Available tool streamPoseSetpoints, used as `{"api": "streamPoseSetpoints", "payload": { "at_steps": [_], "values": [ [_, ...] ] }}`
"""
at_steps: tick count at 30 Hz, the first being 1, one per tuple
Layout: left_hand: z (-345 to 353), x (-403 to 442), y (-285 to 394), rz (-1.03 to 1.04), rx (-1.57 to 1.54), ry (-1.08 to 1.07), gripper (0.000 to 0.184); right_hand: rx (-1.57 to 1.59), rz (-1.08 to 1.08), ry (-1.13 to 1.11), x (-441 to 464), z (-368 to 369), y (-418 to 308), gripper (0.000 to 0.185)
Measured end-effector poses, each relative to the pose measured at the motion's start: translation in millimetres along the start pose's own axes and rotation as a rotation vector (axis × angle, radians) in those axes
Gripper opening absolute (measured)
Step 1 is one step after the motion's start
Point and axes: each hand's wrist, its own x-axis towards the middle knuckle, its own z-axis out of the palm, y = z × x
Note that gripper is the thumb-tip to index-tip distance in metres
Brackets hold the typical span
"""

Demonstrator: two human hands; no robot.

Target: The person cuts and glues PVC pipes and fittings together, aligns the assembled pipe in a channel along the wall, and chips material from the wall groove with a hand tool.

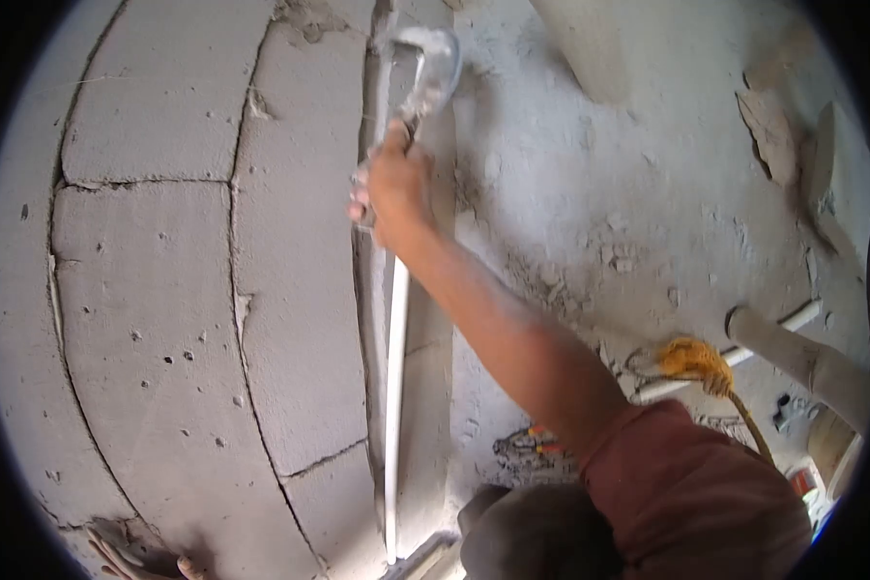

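Note:
My right hand (394, 188) is closed round the handle of a dusty, curved grey tool (433, 72), whose head is blurred. It lies over a groove in the block wall (300, 242). Below that hand, a straight white pipe (394, 406) runs down the groove to the bottom of the view. At the bottom left edge, part of my left hand (145, 565) shows against the wall, dusty, its fingers apart and nothing visible in them; the rest is cut off.
Rubble (619, 256) litters the dusty floor. To the right lie a yellow bundle (696, 360) with a cord, another white pipe (797, 317), a thick round tube (793, 358) and broken slabs (771, 135). Orange-handled tools (549, 448) lie below my right forearm, near a dark rounded shape (541, 532).

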Motion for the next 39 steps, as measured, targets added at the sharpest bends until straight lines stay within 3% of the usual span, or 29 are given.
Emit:
{"api": "streamPoseSetpoints", "payload": {
  "at_steps": [3,6,8,10,11,16,24,26,28,30,33,37,39],
  "values": [
    [-1.7,0.4,-4.2,0.0,0.005,0.002,0.1,-0.081,0.067,0.058,-27.5,-1.7,-7.6,0.044],
    [-1.2,4.2,1.6,0.011,-0.005,-0.006,0.1,-0.075,0.02,-0.045,-32.9,-12.4,-6.1,0.045],
    [-1.5,6.3,4.6,-0.001,-0.075,0.019,0.099,0.007,0.083,0.003,-28.8,-8.2,0.2,0.044],
    [-2.3,2.9,-0.3,-0.006,-0.058,0.009,0.102,0.11,-0.004,-0.068,-29.6,-8.5,10.5,0.042],
    [-0.2,2.2,-0.9,-0.011,-0.061,0.01,0.103,0.167,0.076,-0.039,-38.3,-11.6,12.8,0.04],
    [2.5,-3.1,-0.2,-0.039,-0.118,-0.004,0.109,0.107,0.069,-0.036,-32.9,-7.2,22.4,0.041],
    [-3.6,1.5,0.1,-0.01,-0.081,-0.026,0.105,0.317,0.089,-0.11,-31.8,7.2,19.3,0.04],
    [-2.4,1.3,2.1,0.002,-0.081,-0.007,0.103,-0.167,-0.117,-0.047,-13.4,-5.9,14.0,0.042],
    [0.4,6.0,6.2,0.017,-0.096,0.02,0.101,-0.267,-0.239,-0.061,-5.2,-12.9,9.2,0.042],
    [0.0,10.0,8.4,0.038,-0.119,0.049,0.099,0.241,0.016,-0.137,-2.2,-14.9,6.8,0.041],
    [-3.3,7.1,5.5,0.034,-0.035,0.003,0.1,-0.017,-0.034,-0.011,-27.8,-10.9,12.1,0.037],
    [-5.6,7.5,4.4,0.073,0.051,-0.042,0.101,0.03,-0.022,-0.05,-29.3,-4.3,12.6,0.037],
    [1.5,8.5,9.4,0.018,-0.175,0.025,0.101,0.148,0.046,-0.005,-27.6,11.6,-2.0,0.037]
  ]
}}
